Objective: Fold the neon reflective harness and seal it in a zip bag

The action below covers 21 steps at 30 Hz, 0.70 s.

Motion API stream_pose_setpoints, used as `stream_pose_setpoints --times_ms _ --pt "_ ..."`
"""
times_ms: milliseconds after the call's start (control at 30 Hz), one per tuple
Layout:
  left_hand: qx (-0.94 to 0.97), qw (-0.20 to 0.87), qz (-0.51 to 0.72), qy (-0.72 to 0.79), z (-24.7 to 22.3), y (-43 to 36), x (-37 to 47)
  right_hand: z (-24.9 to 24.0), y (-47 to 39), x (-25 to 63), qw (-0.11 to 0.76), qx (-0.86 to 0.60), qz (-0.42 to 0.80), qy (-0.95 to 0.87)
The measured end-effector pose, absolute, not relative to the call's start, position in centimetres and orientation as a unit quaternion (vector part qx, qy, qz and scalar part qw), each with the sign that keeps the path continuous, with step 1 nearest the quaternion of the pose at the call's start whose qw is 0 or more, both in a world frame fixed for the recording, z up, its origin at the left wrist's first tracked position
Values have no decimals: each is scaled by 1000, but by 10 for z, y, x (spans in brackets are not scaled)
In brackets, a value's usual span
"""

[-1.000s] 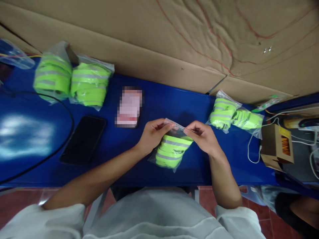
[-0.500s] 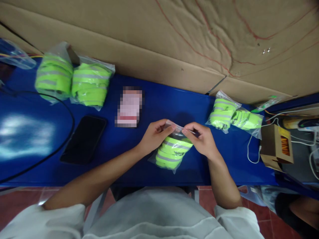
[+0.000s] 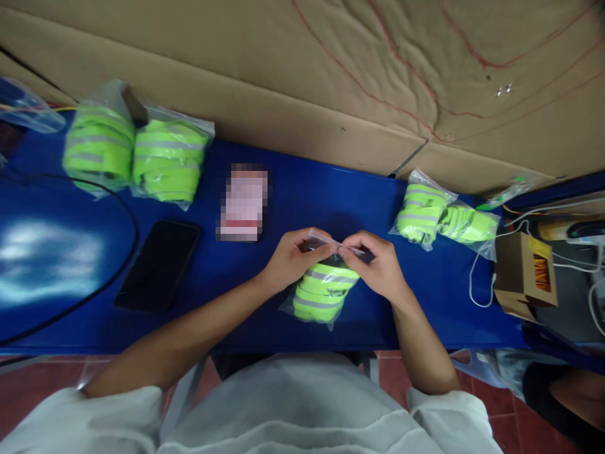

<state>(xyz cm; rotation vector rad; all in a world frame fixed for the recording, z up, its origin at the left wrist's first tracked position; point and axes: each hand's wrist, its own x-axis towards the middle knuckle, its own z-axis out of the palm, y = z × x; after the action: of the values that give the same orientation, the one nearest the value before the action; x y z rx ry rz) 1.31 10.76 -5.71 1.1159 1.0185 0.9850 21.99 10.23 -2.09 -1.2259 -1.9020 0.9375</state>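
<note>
A clear zip bag (image 3: pixel 324 295) holds a rolled neon-yellow strap with grey reflective stripes. It is at the middle of the blue table, with its top edge pointing away from me. My left hand (image 3: pixel 297 255) pinches the left part of the bag's top edge between thumb and fingers. On the right part of that edge, my right hand (image 3: pixel 375 261) has a pinch too. Both thumbs nearly meet near the middle of the edge. Whether the seal is closed there, I cannot tell.
Two similar filled bags (image 3: pixel 167 157) stand at the back left, two smaller-looking ones (image 3: pixel 420 211) at the back right. A black phone (image 3: pixel 158 265) and a blurred-out device (image 3: pixel 243 202) lie left of my hands. A cardboard box (image 3: pixel 524 271) and white cables are on the right. A black cable (image 3: pixel 135 233) curves across the left.
My hands have come closer together along the bag's top edge, the left thumb sliding right and the right hand shifting slightly left. The bag stays in nearly the same place.
</note>
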Motion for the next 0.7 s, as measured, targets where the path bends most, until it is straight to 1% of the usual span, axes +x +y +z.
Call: stream_pose_setpoints --times_ms 300,467,600,700 --pt "488 629 421 435 -54 106 13 -21 102 222 324 -476 358 -735" --pt "485 655 417 402 -51 111 9 -22 107 230 333 -503 394 -693" --pt "518 641 407 394 -51 116 5 -26 110 233 328 -509 433 -668" --pt "532 635 399 392 -52 118 4 -28 110 233 325 -509 438 -666"
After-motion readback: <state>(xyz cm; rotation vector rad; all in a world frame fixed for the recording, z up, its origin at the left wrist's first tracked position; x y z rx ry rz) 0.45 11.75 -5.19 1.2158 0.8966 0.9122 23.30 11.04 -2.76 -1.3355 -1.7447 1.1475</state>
